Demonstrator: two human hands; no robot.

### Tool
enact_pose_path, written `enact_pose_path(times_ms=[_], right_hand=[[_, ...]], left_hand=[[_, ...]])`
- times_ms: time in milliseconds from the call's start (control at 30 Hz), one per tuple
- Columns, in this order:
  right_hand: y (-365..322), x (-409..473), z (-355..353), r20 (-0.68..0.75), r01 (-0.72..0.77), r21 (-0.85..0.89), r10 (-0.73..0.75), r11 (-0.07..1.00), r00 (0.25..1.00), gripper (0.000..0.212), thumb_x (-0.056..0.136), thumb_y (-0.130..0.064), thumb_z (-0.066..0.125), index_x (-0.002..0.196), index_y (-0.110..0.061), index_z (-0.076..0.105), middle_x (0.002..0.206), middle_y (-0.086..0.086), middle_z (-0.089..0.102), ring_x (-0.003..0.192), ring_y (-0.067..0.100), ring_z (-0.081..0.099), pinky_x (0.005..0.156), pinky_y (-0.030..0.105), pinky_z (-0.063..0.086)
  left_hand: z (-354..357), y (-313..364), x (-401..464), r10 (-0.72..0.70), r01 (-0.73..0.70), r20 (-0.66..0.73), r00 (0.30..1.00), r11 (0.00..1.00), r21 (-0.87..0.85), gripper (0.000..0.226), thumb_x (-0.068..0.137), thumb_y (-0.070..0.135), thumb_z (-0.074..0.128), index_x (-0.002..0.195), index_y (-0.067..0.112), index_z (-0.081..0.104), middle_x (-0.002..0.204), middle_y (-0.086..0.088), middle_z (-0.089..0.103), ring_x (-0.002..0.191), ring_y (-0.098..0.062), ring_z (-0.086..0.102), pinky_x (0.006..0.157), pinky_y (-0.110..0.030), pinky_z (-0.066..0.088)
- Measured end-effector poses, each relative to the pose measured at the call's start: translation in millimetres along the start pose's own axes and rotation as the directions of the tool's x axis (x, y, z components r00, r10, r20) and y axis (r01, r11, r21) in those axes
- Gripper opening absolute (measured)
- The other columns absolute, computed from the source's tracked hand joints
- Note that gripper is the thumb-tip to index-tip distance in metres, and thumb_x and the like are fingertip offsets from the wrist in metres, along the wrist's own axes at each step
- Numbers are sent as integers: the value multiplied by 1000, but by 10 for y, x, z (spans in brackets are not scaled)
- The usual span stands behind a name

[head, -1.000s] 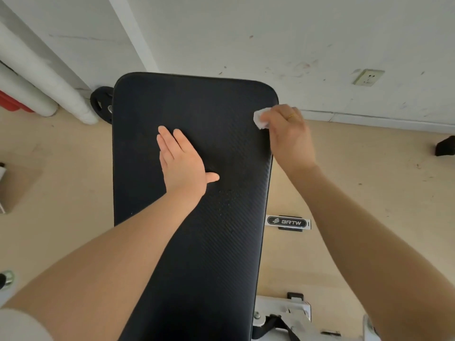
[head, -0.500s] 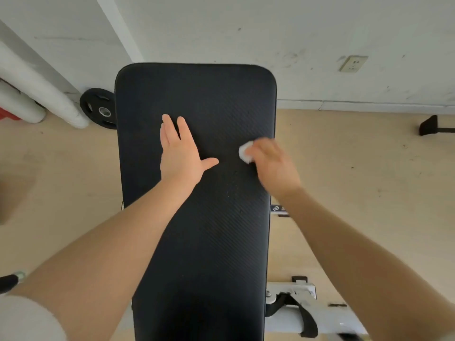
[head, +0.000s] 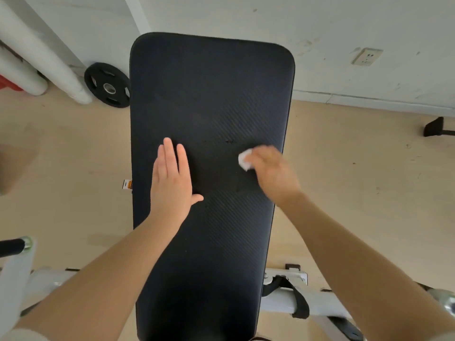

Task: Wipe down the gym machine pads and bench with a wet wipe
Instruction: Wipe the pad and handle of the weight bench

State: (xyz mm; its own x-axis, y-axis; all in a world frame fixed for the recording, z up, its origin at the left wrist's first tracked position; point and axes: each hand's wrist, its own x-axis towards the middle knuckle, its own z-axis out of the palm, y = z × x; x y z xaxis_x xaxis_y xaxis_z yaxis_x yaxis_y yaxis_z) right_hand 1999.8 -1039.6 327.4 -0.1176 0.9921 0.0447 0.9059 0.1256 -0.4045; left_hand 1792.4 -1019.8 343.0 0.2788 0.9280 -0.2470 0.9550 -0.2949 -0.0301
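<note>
A long black padded bench (head: 211, 94) runs from the bottom of the view up toward the wall. My left hand (head: 172, 183) lies flat on the pad's left half, fingers straight and together, thumb out to the right. My right hand (head: 273, 173) is on the pad near its right edge, blurred by motion, and grips a small crumpled white wet wipe (head: 245, 159) that shows at its fingertips and touches the pad. A faint damp patch darkens the pad between the two hands.
The bench's white metal frame (head: 290, 299) with a black strap crosses below the pad. A black weight plate (head: 107, 84) leans at the wall beside white pipes (head: 44, 57). A black bar end (head: 14, 246) pokes in at the left. A black foot (head: 434, 126) sits on the right floor.
My right hand has swept the wipe from the pad's upper right edge down and inward across the pad. My left hand stays flat on the pad. The view has shifted.
</note>
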Motion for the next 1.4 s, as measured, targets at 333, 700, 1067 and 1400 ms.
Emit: enact_pose_path(times_ms=[333,700,1067,1400], right_hand=[[-291,-201,370,-32,7,88,-5,996,999,22,76,4,57,94,-6,65,99,13,64,88,32,57,73,39,54],[-205,540,-10,-274,-210,120,236,970,932,23,90,0,44,106,-2,61,111,12,56,98,23,49,80,19,35],[-588,200,277,-154,-55,63,64,996,986,24,82,-4,44,91,-4,66,90,16,60,83,32,56,71,28,45],[-976,168,590,-114,-51,38,55,998,992,29,83,-6,40,93,-9,67,91,11,61,79,29,57,65,31,51]], left_hand=[[41,50,55,-69,76,101,993,994,-72,116,74,45,69,144,-1,-11,153,-23,-11,143,-38,-2,116,-40,6],[86,30,98,-54,60,90,994,996,-70,117,73,48,68,144,-1,-11,154,-23,-10,142,-40,-2,115,-39,10],[110,-212,37,63,-52,44,997,976,-214,108,78,50,62,147,6,-8,155,-15,-15,144,-30,-8,114,-37,21],[57,-804,-54,20,-21,-7,1000,969,-247,110,73,45,70,147,3,2,156,-18,-6,144,-31,0,116,-37,8]])
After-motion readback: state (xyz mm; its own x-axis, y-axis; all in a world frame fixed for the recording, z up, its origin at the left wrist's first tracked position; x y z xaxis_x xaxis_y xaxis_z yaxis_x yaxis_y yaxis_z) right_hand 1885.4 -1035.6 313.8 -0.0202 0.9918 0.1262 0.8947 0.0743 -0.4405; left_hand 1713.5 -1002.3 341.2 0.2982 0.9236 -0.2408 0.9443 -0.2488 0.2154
